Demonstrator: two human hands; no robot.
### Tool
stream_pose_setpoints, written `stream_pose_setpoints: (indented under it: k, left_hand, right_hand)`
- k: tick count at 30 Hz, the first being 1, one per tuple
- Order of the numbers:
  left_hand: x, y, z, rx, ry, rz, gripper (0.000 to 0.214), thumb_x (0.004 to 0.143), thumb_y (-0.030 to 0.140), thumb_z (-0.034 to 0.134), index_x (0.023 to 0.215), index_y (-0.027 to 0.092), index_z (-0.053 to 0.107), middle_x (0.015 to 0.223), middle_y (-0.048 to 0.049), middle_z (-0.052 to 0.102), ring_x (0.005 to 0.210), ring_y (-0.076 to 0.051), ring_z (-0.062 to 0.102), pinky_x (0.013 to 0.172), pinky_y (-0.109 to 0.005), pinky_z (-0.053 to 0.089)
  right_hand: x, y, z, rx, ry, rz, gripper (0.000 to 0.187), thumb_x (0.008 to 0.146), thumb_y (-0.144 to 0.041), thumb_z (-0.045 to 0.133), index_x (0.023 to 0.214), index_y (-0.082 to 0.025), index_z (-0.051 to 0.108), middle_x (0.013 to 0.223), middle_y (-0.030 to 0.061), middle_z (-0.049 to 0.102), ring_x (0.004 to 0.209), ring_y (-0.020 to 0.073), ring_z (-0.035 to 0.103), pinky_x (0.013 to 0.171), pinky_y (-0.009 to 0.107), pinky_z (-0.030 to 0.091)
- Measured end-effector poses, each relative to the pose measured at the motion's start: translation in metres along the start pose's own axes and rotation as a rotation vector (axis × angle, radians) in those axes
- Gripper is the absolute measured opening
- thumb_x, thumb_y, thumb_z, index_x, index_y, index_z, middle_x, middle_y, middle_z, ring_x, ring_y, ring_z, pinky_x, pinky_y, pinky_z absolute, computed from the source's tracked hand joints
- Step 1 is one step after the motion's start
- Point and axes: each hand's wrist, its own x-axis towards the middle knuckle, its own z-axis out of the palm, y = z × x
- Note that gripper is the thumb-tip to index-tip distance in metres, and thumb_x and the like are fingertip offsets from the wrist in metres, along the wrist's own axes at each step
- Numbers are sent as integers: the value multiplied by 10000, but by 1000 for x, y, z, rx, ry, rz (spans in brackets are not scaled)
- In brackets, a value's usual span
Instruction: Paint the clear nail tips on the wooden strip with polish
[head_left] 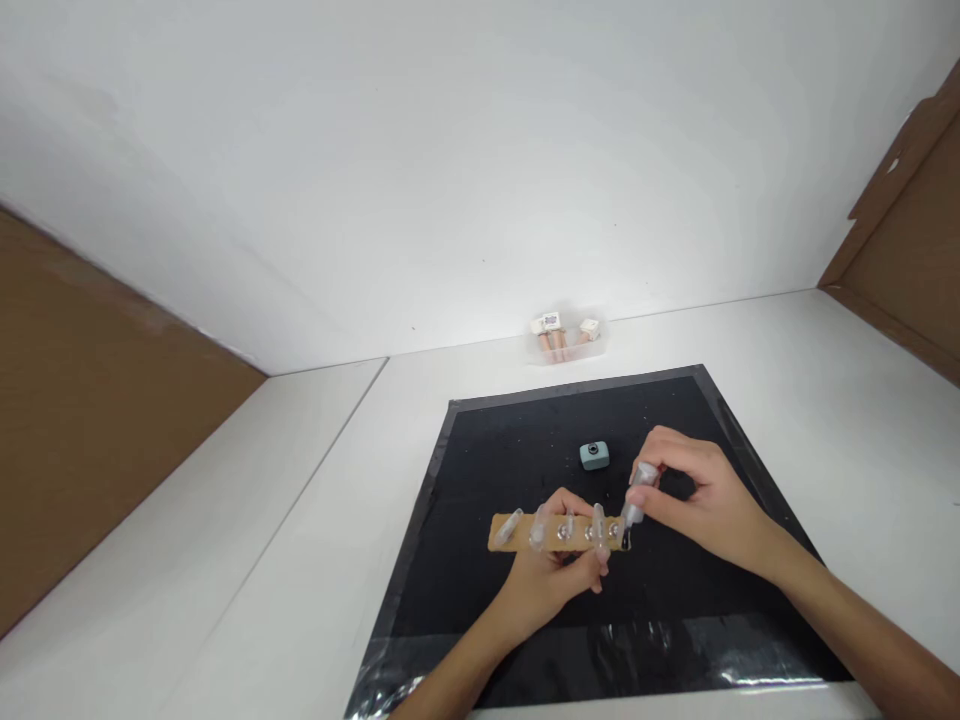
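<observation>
My left hand [550,583] grips a flat tan strip [522,542] from below and the sides. Along the strip stand several clear false nail tips [509,526], some tilted, with small shiny round bases between them. In my right hand [709,500] a silver-grey nail polish brush cap [640,490] is pinched between thumb and fingers. Its dark brush end points down at the nail tip [627,537] on the strip's right end; whether they touch is hard to tell. Behind the hands, a small teal polish bottle [594,457] stands uncapped.
The black mat [480,450] with taped edges lies on a white table [300,520]. Against the white wall is a clear plastic tray [574,352] holding several pinkish items with white tops. Brown panels [97,400] flank the left and right sides.
</observation>
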Motion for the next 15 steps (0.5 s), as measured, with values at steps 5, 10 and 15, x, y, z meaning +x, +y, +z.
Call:
stream_pose_setpoints:
  k: [5, 10, 15]
  left_hand:
    - [0, -4, -1, -12, -3, -10, 380, 622, 363, 725, 744, 199, 405, 546, 67, 527, 452, -65, 503, 439, -190, 467]
    - [1, -3, 0, -2, -3, -18, 364, 603, 310, 733, 727, 197, 410, 540, 69, 527, 450, -69, 509, 437, -192, 465]
    - [0, -5, 0, 8, -2, -17, 335, 619, 270, 712, 755, 196, 415, 545, 74, 529, 451, -59, 503, 442, -182, 470]
  right_hand:
    - [2, 1, -4, -34, 124, 89, 238, 826, -270, 565, 605, -191, 526, 571, -8, 502, 537, 128, 482, 510, 263, 402]
    - [1, 0, -1, 34, -23, 16, 246, 825, -295, 572, 607, -186, 536, 577, -8, 503, 557, 128, 485, 513, 255, 406]
    - [1, 1, -2, -74, 95, 73, 251, 815, -264, 574, 586, -190, 504, 562, -16, 474, 537, 126, 462, 492, 255, 383]
